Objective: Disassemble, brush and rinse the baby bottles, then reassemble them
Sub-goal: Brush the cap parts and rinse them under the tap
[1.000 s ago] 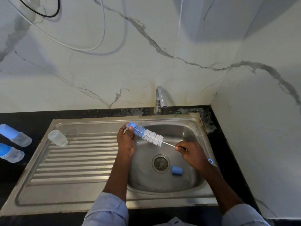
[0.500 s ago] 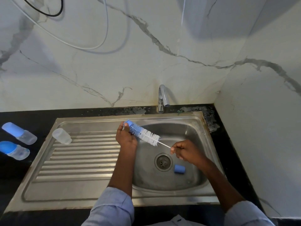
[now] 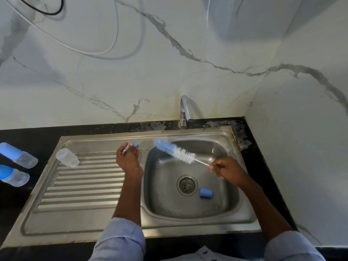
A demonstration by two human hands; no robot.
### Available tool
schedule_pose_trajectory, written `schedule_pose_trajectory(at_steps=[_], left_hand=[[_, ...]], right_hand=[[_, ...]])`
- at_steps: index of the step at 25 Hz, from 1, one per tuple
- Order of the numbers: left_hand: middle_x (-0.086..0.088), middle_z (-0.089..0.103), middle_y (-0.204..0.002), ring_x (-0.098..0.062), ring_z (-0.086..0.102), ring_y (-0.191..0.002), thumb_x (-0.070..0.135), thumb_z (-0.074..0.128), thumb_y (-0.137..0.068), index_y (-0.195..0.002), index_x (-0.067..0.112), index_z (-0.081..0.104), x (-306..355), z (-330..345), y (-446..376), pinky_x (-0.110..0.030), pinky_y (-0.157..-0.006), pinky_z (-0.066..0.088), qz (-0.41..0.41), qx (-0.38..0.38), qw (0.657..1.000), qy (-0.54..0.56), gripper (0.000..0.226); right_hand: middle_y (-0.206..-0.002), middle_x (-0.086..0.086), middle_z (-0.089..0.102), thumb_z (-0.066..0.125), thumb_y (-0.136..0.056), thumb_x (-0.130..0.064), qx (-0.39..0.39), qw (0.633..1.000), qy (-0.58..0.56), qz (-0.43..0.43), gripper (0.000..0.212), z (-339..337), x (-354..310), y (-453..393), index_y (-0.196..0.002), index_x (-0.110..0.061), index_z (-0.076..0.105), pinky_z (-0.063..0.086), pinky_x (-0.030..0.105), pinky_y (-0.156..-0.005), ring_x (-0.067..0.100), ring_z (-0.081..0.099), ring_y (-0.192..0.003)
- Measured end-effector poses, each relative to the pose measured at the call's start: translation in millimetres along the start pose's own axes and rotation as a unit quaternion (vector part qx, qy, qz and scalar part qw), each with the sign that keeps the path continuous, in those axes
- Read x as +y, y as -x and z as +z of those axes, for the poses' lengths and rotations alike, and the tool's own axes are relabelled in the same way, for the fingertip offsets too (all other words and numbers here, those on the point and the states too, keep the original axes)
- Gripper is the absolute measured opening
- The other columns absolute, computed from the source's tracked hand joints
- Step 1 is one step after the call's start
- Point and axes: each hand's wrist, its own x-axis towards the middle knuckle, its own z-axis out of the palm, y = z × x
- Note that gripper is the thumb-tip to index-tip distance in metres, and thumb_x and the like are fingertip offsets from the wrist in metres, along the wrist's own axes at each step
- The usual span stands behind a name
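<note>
Bottle part, a small blue piece (image 3: pixel 134 144), sits pinched in the left hand (image 3: pixel 129 159) over the draining board's back edge, held clear for scrubbing, I'd say. The right hand (image 3: pixel 228 169) grips the brush (image 3: pixel 176 151) by its wire handle above the basin, bristles aimed at that piece but apart from it. A blue cap (image 3: pixel 206 193) lies beside the drain. One clear bottle body (image 3: pixel 67 157) lies on the draining board; two capped bottles (image 3: pixel 17 152) wait on the worktop's left edge.

Soft, even daylight on my feed, slightly cool. Dull glare on the steel sink (image 3: pixel 243 219); motion blur smears the bottle brush (image 3: pixel 175 150). Wide-angle bending curves the counter edges.
</note>
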Motion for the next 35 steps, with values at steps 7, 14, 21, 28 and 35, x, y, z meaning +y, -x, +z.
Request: schedule_pose_trajectory(at_steps=[7, 14, 21, 28, 35], left_hand=[[-0.02, 0.068, -0.124, -0.028, 0.07, -0.107, 0.019, 0.061, -0.101, -0.131, 0.0, 0.059, -23.3, -0.6, 25.0, -0.036, -0.094, 0.059, -0.191, -0.146, 0.967, 0.088, 0.035], [-0.02, 0.071, -0.119, -0.028, 0.067, -0.117, 0.017, 0.055, -0.104, -0.124, -0.004, 0.061, -23.6, 15.1, 38.0, -0.039, -0.09, 0.061, -0.247, -0.168, 0.939, 0.168, 0.029], [-0.023, 0.066, -0.13, -0.031, 0.065, -0.122, 0.012, 0.057, -0.103, -0.133, -0.007, 0.056, -24.0, 17.1, 40.4, -0.041, -0.092, 0.059, -0.234, -0.173, 0.941, 0.171, 0.035], [-0.025, 0.067, -0.128, -0.033, 0.067, -0.119, 0.006, 0.061, -0.1, -0.131, -0.007, 0.058, -25.8, 15.6, 39.4, -0.038, -0.093, 0.06, -0.193, -0.19, 0.956, 0.116, 0.034], [-0.023, 0.073, -0.115, -0.032, 0.071, -0.109, 0.004, 0.063, -0.097, -0.115, -0.005, 0.066, -29.6, 20.4, 54.6, -0.036, -0.088, 0.062, -0.187, -0.234, 0.954, 0.025, 0.02]], right_hand=[[-0.059, -0.005, 0.067, 0.069, -0.094, -0.002, 0.052, 0.994, -0.082, -0.049, 0.024, 37.4, -29.5, -3.7, -0.111, -0.016, 0.079, 0.04, 0.011, -0.054, -0.003, 0.053, -0.047], [-0.082, -0.02, 0.076, 0.074, -0.093, -0.016, 0.086, 0.994, -0.006, -0.068, 0.027, 56.6, -41.9, -7.0, -0.112, -0.033, 0.08, 0.054, 0.027, -0.075, -0.008, 0.061, -0.066], [-0.099, -0.017, 0.079, 0.072, -0.094, -0.015, 0.085, 0.992, 0.008, -0.09, 0.028, 50.8, -38.9, -6.2, -0.115, -0.031, 0.079, 0.058, 0.03, -0.084, -0.003, 0.071, -0.089], [-0.083, -0.021, 0.075, 0.07, -0.096, -0.014, 0.093, 0.992, 0.012, -0.08, 0.029, 46.6, -38.8, -5.6, -0.118, -0.03, 0.078, 0.051, 0.022, -0.073, -0.008, 0.06, -0.07], [-0.072, -0.019, 0.071, 0.069, -0.096, -0.014, 0.116, 0.99, 0.03, -0.078, 0.029, 48.7, -42.8, -11.4, -0.119, -0.031, 0.077, 0.052, 0.026, -0.073, -0.008, 0.057, -0.067]])
